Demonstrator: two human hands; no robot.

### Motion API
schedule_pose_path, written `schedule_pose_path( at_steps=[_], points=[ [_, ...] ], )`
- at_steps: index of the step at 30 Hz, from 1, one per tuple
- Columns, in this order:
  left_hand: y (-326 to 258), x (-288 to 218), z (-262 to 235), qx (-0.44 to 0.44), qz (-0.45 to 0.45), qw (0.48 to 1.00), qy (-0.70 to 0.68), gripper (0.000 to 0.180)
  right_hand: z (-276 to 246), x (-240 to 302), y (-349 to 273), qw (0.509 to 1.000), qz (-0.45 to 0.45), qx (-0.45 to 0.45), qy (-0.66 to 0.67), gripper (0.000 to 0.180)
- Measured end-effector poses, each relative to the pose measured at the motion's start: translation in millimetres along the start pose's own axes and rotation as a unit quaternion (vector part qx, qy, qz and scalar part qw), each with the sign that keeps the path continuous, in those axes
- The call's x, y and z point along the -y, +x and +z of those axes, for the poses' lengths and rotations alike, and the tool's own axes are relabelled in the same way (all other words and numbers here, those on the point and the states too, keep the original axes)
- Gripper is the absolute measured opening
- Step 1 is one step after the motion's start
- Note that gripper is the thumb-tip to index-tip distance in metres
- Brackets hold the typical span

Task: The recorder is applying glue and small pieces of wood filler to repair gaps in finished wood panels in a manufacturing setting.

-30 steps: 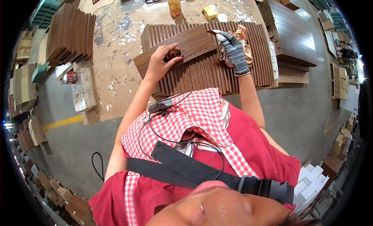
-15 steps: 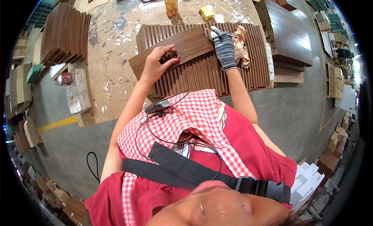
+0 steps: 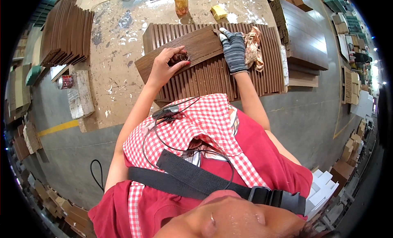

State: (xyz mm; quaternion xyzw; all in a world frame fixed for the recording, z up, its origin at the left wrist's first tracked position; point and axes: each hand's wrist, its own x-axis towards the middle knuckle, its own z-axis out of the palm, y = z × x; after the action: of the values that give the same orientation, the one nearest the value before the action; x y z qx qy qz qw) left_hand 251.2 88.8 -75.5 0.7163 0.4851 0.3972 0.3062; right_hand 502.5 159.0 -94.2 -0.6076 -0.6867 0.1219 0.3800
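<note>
Plank (image 3: 192, 49) lower now — long axis left-right

A single wide fisheye view from a camera worn on the person's head, looking steeply down over the person's own chest and arms. The picture is round, with black corners, and straight edges bend toward its rim. The chin and red shirt (image 3: 262, 168) fill the lower part, very close to the lens. Both forearms rise from the body toward the upper middle, where the hands, left (image 3: 166, 68) and right (image 3: 234, 49), rest on a brown board (image 3: 196, 47) lying on the tabletop (image 3: 118, 74). The tabletop sits near, at arm's reach. The grey floor (image 3: 311, 115) curves away on both sides. No second view is present.
</note>
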Motion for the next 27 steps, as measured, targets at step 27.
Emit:
schedule_pose_path(
  at_steps=[27],
  points=[
    [0, -2, -9, -0.010, -0.020, 1.000, -0.017, 0.046, 8, 10, 1, 0.998, -0.038, -0.047, -0.035, 0.024]
  ],
)
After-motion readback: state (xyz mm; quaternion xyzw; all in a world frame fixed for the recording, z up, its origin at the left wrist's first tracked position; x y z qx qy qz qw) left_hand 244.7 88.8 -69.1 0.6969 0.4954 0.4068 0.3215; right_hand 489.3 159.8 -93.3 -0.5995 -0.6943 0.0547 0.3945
